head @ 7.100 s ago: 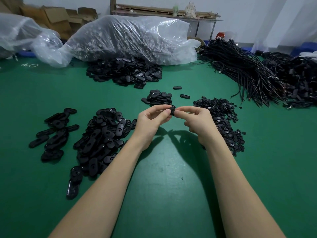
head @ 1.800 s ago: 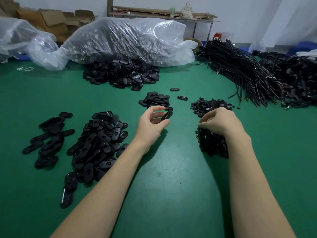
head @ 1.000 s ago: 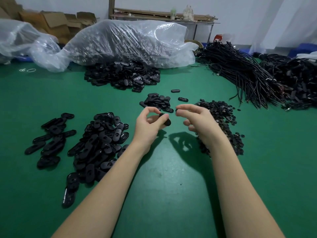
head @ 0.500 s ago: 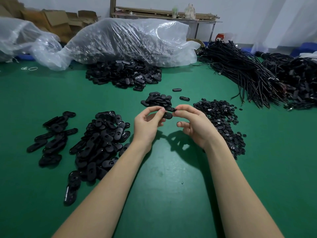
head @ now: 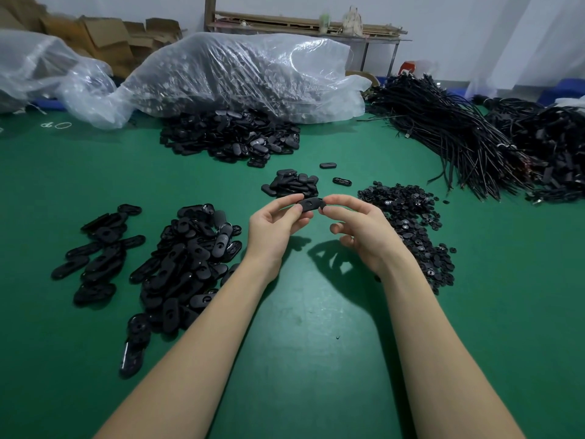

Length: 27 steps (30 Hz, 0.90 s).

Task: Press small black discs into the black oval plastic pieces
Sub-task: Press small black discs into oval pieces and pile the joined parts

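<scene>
Above the green table, my left hand (head: 274,222) pinches a black oval piece (head: 311,204) between thumb and fingers. My right hand (head: 357,225) meets it from the right, thumb and forefinger pinched at the oval's right end; the small disc there is mostly hidden by the fingertips. A heap of small black discs (head: 411,223) lies to the right of my right hand. A large pile of oval pieces (head: 186,267) lies left of my left arm, and a small heap of ovals (head: 292,186) sits just beyond my hands.
A smaller group of ovals (head: 98,251) lies at the far left. A clear plastic bag (head: 247,74) with more ovals spilling from it (head: 234,137) lies at the back. Bundles of black cords (head: 459,137) fill the right rear. Two loose ovals (head: 342,181) lie near the disc heap.
My right hand came back from the disc heap and closed on the oval held by my left hand. Over the last half second both hands have stayed together with little motion.
</scene>
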Motion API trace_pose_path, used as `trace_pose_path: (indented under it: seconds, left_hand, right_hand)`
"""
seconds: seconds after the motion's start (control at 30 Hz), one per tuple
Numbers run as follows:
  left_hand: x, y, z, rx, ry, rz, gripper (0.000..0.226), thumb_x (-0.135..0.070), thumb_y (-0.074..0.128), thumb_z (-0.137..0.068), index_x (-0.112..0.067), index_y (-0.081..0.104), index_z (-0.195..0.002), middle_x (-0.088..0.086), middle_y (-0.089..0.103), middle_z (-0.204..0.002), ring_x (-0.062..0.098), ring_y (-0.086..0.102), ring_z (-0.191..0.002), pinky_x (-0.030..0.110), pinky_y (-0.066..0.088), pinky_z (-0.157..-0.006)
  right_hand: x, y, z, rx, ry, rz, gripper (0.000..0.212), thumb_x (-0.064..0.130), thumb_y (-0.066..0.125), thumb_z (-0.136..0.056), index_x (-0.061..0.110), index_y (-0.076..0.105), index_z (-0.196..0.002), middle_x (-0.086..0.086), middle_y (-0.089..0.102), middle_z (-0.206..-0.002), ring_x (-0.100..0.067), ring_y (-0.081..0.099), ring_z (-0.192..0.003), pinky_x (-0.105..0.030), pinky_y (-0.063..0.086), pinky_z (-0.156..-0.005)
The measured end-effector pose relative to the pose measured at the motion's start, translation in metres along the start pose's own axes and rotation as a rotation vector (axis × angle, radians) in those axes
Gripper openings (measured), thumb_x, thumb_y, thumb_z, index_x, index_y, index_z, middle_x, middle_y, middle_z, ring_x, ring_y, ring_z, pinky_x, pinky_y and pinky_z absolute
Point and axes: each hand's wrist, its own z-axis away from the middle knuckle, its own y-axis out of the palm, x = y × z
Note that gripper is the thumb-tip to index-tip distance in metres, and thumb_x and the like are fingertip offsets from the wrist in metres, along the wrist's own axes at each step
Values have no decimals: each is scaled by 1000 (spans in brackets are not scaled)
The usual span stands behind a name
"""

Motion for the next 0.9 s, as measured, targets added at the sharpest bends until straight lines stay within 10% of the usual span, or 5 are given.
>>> trace_pose_path:
  seconds: [0.9]
  left_hand:
    - [0, -1, 2, 138, -4, 56, 19, 3, 71, -89, -6, 72, -105, 14, 77, -104, 29, 75, -97, 23, 58, -84]
  right_hand:
    - [-2, -3, -6, -105, 12, -54, 14, 16, 83, -84, 20, 74, -94, 8, 69, -74, -5, 56, -55, -14, 40, -46]
